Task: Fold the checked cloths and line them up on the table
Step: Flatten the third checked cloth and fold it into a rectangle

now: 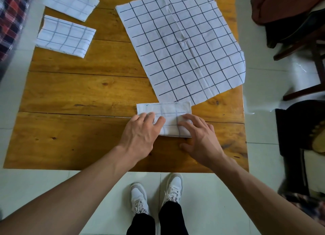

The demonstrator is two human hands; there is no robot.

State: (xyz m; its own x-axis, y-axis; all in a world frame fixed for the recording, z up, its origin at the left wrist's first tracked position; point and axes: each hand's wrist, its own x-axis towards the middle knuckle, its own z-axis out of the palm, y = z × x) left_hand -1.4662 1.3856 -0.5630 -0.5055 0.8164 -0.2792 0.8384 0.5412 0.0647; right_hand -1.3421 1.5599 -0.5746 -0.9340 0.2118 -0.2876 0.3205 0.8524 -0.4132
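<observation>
A small folded white checked cloth (168, 115) lies near the front of the wooden table (84, 97). My left hand (140, 134) rests flat on its left side with the fingers spread. My right hand (200, 138) presses its right side, fingertips on the cloth. Behind it a large checked cloth (179, 41) lies spread open, its right corner hanging over the table edge. Two folded checked cloths sit at the far left, one (65, 35) in front of the other (70, 2).
Dark wooden chairs (299, 32) stand to the right of the table on the pale tiled floor, one draped with brown fabric. A red plaid fabric (10, 14) shows at the far left. My white shoes (154, 196) are below the table's front edge.
</observation>
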